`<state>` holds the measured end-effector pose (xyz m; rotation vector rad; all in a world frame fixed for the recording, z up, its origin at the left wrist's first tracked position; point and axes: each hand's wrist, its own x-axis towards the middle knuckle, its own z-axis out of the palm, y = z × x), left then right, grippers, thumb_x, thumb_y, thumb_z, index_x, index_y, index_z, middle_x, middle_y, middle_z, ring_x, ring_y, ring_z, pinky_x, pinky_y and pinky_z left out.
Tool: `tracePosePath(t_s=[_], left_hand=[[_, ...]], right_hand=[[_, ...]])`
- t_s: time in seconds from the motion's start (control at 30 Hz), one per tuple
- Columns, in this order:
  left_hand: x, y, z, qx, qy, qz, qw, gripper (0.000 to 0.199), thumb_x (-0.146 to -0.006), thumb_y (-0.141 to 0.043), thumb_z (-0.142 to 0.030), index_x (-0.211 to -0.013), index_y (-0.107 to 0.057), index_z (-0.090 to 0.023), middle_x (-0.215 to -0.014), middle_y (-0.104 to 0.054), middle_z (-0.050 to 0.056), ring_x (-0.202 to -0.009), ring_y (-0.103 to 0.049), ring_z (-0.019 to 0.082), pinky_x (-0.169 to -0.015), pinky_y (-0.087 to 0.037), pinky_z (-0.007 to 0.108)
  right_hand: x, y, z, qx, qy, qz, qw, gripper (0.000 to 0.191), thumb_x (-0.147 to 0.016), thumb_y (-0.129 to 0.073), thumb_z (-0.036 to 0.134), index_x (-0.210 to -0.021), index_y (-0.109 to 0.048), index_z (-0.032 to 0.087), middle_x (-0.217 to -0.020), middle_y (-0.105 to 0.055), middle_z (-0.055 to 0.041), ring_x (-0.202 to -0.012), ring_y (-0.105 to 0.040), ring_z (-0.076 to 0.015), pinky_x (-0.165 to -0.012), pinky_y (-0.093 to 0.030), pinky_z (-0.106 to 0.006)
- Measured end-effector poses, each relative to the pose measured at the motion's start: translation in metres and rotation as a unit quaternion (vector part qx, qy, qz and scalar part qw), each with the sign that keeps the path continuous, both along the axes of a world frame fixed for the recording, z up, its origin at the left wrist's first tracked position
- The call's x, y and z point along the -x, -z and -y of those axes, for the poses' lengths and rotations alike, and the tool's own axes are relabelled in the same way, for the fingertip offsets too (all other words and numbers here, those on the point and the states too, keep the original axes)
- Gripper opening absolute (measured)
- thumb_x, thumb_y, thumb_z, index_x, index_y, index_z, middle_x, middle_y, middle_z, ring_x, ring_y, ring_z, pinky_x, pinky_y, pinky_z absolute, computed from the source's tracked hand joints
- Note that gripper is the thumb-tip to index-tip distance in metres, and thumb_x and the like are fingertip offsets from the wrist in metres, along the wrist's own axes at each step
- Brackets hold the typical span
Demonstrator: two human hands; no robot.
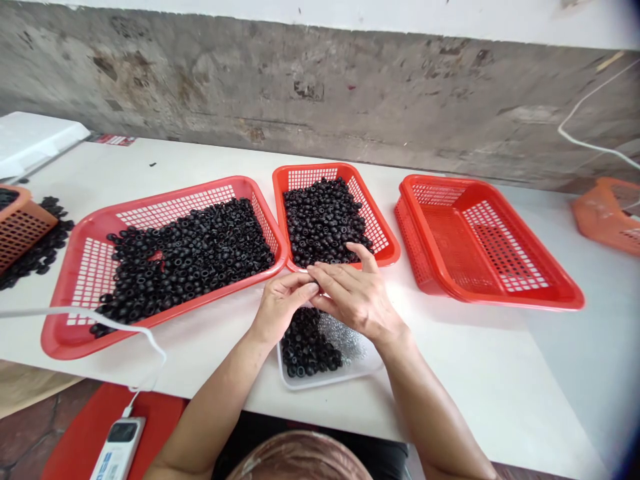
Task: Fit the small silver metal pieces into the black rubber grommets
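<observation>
My left hand [283,307] and my right hand [355,300] meet fingertip to fingertip above the near rim of a small white tray [324,381]. Whatever lies between my fingers is hidden. The tray holds a heap of black rubber-like rings [305,343] and a patch of small silvery metal pieces [343,337]. Just beyond my right fingers stands a red mesh basket [310,177] filled with similar black pieces [323,220]. A larger red mesh basket [95,273], also holding black pieces [185,253], lies to the left of my hands.
Stacked red mesh baskets [480,240] with no pieces in them stand right of my hands. Orange baskets [20,230] sit at both table ends, and black pieces [45,250] lie loose at left. A white cable [100,317] crosses the white table [465,373].
</observation>
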<state>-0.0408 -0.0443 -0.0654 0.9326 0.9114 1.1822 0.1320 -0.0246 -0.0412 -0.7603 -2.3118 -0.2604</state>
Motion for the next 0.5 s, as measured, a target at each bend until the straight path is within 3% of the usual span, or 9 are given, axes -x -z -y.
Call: tracePosePath(t_s=[0.17, 0.3, 0.5], left_hand=[[0.002, 0.000, 0.001, -0.043, -0.037, -0.057, 0.997, 0.016, -0.080, -0.079, -0.033, -0.088, -0.081, -0.019, -0.082, -0.075, 0.003, -0.077, -0.066, 0.017, -0.075, -0.055, 0.028], [0.001, -0.001, 0.001, -0.066, -0.049, -0.068, 0.994, 0.016, -0.082, -0.079, -0.035, -0.088, -0.081, -0.020, -0.083, -0.074, 0.002, -0.079, -0.064, 0.016, -0.077, -0.053, 0.027], [0.003, 0.000, 0.000, 0.032, 0.078, 0.082, 0.993, 0.042, -0.084, -0.073, -0.057, -0.073, -0.076, -0.016, -0.071, -0.070, 0.006, -0.072, -0.064, 0.018, -0.075, -0.052, 0.031]], right_hand=[[0.008, -0.001, 0.006, -0.018, 0.044, 0.007, 0.999, 0.027, -0.103, -0.057, 0.026, -0.128, -0.064, 0.018, -0.116, -0.077, -0.0108, -0.095, -0.075, -0.0204, -0.116, -0.033, -0.054], [0.012, 0.001, 0.007, -0.011, 0.022, -0.020, 0.999, 0.028, -0.102, -0.057, 0.020, -0.128, -0.061, 0.011, -0.113, -0.077, -0.0144, -0.095, -0.076, -0.0218, -0.115, -0.035, -0.052], [0.007, -0.003, 0.003, 0.064, -0.041, -0.096, 0.992, 0.032, -0.100, -0.063, 0.023, -0.131, -0.059, 0.014, -0.116, -0.077, -0.0128, -0.098, -0.076, -0.0203, -0.116, -0.033, -0.050]])
